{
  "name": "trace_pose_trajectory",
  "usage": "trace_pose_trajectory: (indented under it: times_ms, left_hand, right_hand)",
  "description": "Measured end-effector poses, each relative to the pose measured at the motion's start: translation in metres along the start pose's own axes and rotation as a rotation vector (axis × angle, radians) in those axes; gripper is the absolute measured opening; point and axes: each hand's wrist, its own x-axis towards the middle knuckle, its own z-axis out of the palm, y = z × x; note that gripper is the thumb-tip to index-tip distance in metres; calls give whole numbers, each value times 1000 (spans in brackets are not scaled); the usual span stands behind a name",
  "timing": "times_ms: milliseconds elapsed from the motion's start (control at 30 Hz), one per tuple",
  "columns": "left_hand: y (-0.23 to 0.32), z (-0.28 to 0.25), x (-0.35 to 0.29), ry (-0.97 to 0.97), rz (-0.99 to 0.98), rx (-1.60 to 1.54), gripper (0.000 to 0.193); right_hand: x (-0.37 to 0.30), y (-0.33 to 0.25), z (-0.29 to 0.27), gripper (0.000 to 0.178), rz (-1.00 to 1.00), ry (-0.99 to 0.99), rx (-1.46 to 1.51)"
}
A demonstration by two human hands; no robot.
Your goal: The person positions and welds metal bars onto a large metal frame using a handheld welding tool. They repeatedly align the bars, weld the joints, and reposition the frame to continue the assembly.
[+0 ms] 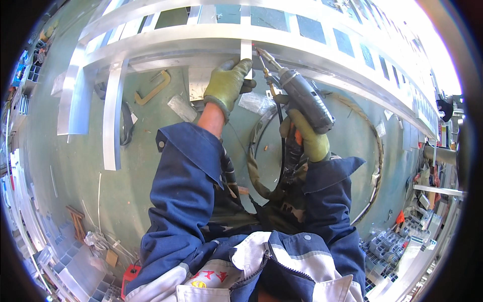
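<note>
A worker in a blue-and-grey jacket holds a grey power tool (pixel 304 100) up to a silver metal frame (pixel 171 35).
The right grip (pixel 308 135) is closed around the tool, its tip just beside a short metal bar (pixel 245 50) at the frame's near edge; the left grip (pixel 225 85) closes on that bar. Farther left, a yellow C-shaped clamp (pixel 158 89) lies on the green floor (pixel 126 196).

Green floor (pixel 128 189), white glare (pixel 435 45) upper right, cluttered sides (pixel 395 246)
</note>
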Motion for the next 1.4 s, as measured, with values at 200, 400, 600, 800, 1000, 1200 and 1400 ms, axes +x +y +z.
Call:
trace_pose_trajectory:
  times_ms: [200, 400, 600, 800, 1000, 1200, 1400]
  left_hand:
    - [1, 0, 1, -5, -9, 13, 39]
    - [0, -1, 1, -16, -4, -6, 39]
    - [-3, -2, 4, -4, -6, -8, 40]
    - [-3, -2, 3, 7, -13, -22, 39]
    - [-3, -3, 2, -10, -9, -14, 39]
    - [-2, -2, 1, -14, -8, -4, 40]
    - [-1, -3, 1, -18, -7, -15, 40]
  right_hand:
    - [1, 1, 6, 42, 6, -4, -73]
    - [1, 1, 10, 43, -39, 7, -56]
    - [1, -2, 13, 43, -50, 17, -65]
    - [1, 2, 6, 44, -14, -11, -83]
    - [0, -2, 8, 44, -3, -11, -89]
    - [1, 1, 9, 43, -52, 3, -88]
    - [2, 1, 8, 43, -42, -9, -101]
